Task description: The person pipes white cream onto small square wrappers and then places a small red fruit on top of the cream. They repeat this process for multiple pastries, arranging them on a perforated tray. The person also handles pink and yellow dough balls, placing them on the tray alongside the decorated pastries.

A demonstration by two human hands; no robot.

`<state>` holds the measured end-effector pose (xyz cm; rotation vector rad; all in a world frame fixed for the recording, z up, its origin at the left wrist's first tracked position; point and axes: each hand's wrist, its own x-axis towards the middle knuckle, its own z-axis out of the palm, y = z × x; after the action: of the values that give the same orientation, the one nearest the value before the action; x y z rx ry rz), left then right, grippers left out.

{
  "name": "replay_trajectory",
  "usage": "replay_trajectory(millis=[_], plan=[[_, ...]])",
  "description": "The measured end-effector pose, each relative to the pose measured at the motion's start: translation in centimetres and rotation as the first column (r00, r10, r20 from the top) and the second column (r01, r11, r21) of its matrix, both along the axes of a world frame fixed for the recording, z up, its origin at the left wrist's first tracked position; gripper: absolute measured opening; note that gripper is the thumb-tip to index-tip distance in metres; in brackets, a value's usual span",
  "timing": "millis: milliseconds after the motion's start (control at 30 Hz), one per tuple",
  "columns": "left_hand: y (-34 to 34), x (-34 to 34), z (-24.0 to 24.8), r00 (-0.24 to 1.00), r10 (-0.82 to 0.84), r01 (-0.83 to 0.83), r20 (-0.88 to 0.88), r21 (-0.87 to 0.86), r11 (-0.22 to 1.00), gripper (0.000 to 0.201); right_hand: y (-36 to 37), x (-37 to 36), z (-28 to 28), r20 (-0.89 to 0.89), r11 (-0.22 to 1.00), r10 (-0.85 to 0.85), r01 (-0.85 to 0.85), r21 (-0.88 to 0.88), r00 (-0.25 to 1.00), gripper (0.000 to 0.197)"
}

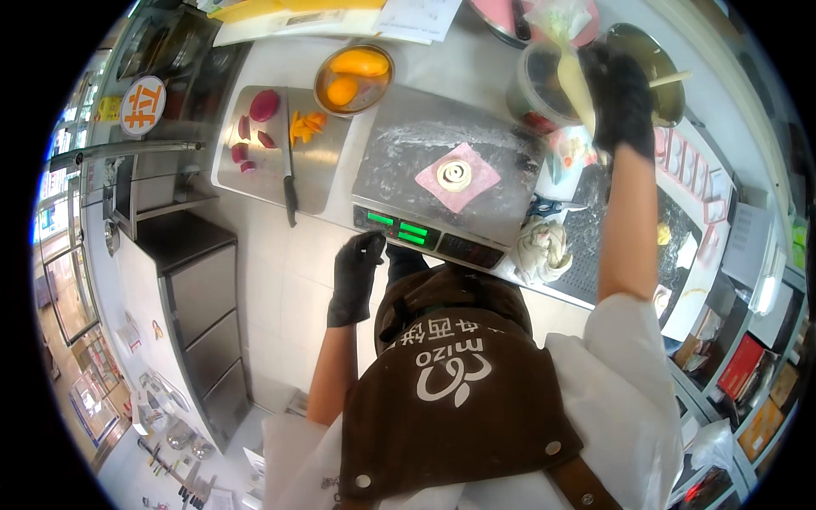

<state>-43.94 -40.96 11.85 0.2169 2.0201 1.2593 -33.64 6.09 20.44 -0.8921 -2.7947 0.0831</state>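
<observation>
Right hand grasps piping bag, far right. Left hand curled near scale, contents unclear. Cream coil sits on pink square atop scale.

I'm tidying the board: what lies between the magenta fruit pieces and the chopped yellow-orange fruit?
A long black-handled metal knife lies between them, in the head view.
</observation>
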Motion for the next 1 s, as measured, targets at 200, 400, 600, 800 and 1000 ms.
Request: replay_trajectory(millis=[200, 400, 600, 800, 1000], plan=[[7.3, -3.5, 1.8, 0.888, -0.3, 0.255, -0.349, -0.17, 0.952, 0.026, -11.5, 4.5, -7.6, -0.237, 0.802, -0.042, -0.109, -0.587, 0.971, 0.022], [12.0, -5.7, 0.1, 0.507, -0.622, 0.405, -0.597, -0.471, 0.783, 0.024, -17.6, 4.8, -9.2, -0.163, 0.752, -0.212, 0.054, -0.657, 0.964, 0.021], [12.8, -6.6, -0.1, 0.505, -0.676, 0.524, -0.536, -0.433, 0.734, 0.021, -19.6, 4.2, -10.2, -0.167, 0.766, -0.298, 0.132, -0.629, 0.94, 0.026], [12.9, -6.5, -1.4, 0.471, -0.687, 0.569, -0.553, -0.404, 0.716, 0.02, -19.6, 3.0, -11.8, -0.138, 0.696, -0.391, 0.194, -0.691, 0.91, 0.016], [12.3, -5.6, -3.7, 0.442, -0.581, 0.498, -0.684, -0.352, 0.793, 0.02, -19.6, 2.2, -11.2, -0.166, 0.832, -0.289, 0.162, -0.531, 0.943, 0.019]])
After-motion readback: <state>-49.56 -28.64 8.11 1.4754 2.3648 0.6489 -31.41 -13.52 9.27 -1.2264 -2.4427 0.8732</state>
